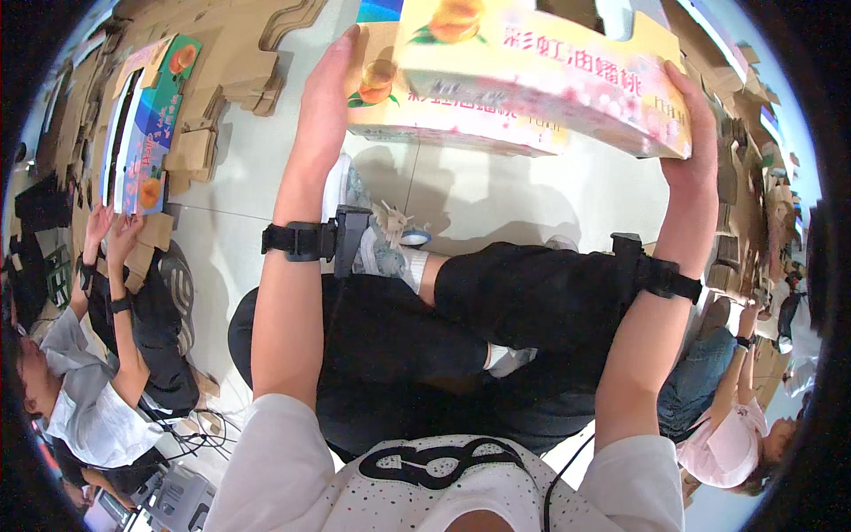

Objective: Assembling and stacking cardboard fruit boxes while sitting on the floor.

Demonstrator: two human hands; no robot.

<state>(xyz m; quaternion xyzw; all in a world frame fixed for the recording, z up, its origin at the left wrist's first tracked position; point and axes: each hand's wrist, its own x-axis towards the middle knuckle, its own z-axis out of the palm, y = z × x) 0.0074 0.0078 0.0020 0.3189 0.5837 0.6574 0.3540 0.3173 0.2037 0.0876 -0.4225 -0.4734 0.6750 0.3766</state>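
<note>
Two yellow cardboard fruit boxes with peach pictures and pink blossom prints are at the top of the head view. The upper box [550,66] is tilted, its right end lower, and overlaps the lower box [470,120]. My left hand [326,97] is pressed along the left end of the lower box, with its fingers partly hidden. At the right, my right hand [694,124] grips the right end of the upper box, thumb on its top edge. A blue patch [379,11] shows behind the boxes. Whether the boxes are joined, I cannot tell.
Flattened brown cardboard [235,53] lies in piles at the left, with more stacked cardboard [731,177] at the right. A person [97,381] at the left holds a colourful box [146,133]. Another person [722,434] sits at the right. Cables [199,426] trail at lower left.
</note>
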